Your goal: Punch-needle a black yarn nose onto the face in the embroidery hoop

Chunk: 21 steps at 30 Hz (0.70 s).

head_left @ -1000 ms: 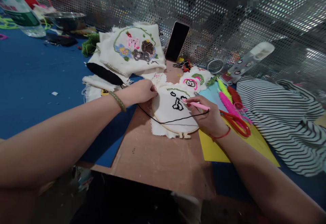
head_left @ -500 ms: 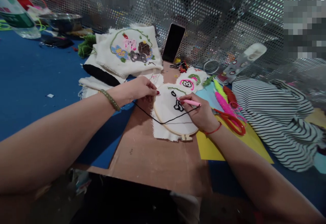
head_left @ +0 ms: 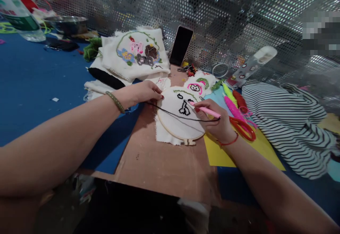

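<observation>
Embroidery hoop (head_left: 178, 117) sat on the brown board (head_left: 164, 163), white cloth stretched in it, partly stitched black figure (head_left: 184, 108) near the top. Right hand (head_left: 216, 122) was closed around a pink punch needle (head_left: 204, 110) in a pen grip, tip down at the black stitching. Left hand (head_left: 145, 92) was pressed on the hoop's left rim, fingertips together, apparently pinching the black yarn (head_left: 172, 112) there; can't confirm the pinch itself.

Change vs half a second back: the yarn then sagged in a loop across the lower cloth; here it ran nearly straight from the left fingers to the needle's back end. Right hand had pulled back a bit to the right, needle tip same spot on the figure. Reads as slack taken up, so yarn feed was tight between stitches. Hoop position held.

Around it: red-handled scissors (head_left: 243, 127) on yellow paper (head_left: 239, 154) just right of the right hand, finished embroidered cloth (head_left: 138, 51) behind, phone (head_left: 181, 45) leaning on the mesh wall, striped fabric (head_left: 287, 120) far right.
</observation>
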Each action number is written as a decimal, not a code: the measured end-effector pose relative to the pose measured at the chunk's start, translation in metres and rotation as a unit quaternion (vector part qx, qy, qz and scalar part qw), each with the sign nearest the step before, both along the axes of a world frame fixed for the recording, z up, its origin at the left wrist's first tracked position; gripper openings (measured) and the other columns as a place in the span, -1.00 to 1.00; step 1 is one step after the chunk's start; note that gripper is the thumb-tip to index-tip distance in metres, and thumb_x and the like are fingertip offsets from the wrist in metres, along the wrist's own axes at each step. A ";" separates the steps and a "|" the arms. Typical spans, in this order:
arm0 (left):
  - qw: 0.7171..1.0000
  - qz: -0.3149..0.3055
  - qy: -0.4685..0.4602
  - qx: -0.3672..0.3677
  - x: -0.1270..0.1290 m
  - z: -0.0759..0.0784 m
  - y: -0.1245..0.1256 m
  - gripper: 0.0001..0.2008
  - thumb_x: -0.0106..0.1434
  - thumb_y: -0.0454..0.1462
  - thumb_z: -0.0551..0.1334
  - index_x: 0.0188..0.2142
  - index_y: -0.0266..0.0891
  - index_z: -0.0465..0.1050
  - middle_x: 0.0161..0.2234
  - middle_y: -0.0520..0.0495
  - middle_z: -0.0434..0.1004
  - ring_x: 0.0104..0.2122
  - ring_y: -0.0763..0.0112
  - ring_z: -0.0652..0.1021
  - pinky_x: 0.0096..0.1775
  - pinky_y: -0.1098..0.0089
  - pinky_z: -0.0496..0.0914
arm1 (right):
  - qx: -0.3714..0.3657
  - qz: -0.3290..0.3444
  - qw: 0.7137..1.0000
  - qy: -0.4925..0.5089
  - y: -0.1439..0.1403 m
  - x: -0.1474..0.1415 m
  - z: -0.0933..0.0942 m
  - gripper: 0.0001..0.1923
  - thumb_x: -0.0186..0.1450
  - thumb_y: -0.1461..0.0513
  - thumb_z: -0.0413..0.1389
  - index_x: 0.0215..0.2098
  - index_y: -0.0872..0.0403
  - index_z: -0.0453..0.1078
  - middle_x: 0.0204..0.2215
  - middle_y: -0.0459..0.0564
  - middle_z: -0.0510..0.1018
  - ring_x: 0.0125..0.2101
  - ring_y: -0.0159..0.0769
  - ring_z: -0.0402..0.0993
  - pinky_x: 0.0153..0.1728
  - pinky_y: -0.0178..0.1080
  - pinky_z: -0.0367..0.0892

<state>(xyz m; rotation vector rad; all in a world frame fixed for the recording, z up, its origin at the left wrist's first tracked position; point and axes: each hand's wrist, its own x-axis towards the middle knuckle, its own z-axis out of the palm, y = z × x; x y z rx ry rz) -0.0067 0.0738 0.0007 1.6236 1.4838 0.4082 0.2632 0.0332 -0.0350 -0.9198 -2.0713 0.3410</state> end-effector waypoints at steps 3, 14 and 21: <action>0.999 -0.017 0.047 0.013 -0.002 0.001 0.000 -0.78 0.33 -0.25 0.18 -0.16 -0.24 0.59 -0.25 -0.19 0.70 -0.28 0.26 0.67 -0.33 0.37 0.53 | 0.084 0.045 0.993 -0.075 0.000 0.000 0.003 -0.85 0.42 0.26 0.08 -0.10 -0.01 0.46 -0.23 0.04 0.63 -0.22 -0.17 0.58 -0.19 -0.07 0.51; 0.963 -0.143 0.142 0.179 0.033 -0.002 -0.043 -0.61 0.43 -0.17 0.08 0.16 -0.28 0.38 -0.24 -0.14 0.67 -0.30 0.31 0.61 -0.28 0.40 0.37 | 0.100 0.076 0.953 -0.275 -0.001 -0.018 0.004 -0.68 0.45 0.29 -0.05 0.06 0.13 0.46 -0.24 0.16 0.63 -0.21 -0.09 0.54 -0.17 -0.01 0.49; 0.930 -0.175 0.196 0.258 0.045 -0.010 -0.063 -0.60 0.43 0.03 0.06 0.07 -0.15 0.36 -0.27 -0.13 0.66 -0.30 0.15 0.64 -0.35 0.33 0.33 | -0.001 -0.178 0.894 -0.411 -0.007 0.091 0.017 -0.73 0.25 0.17 0.22 -0.09 0.06 0.50 -0.38 0.13 0.61 -0.34 0.02 0.57 -0.32 -0.02 0.46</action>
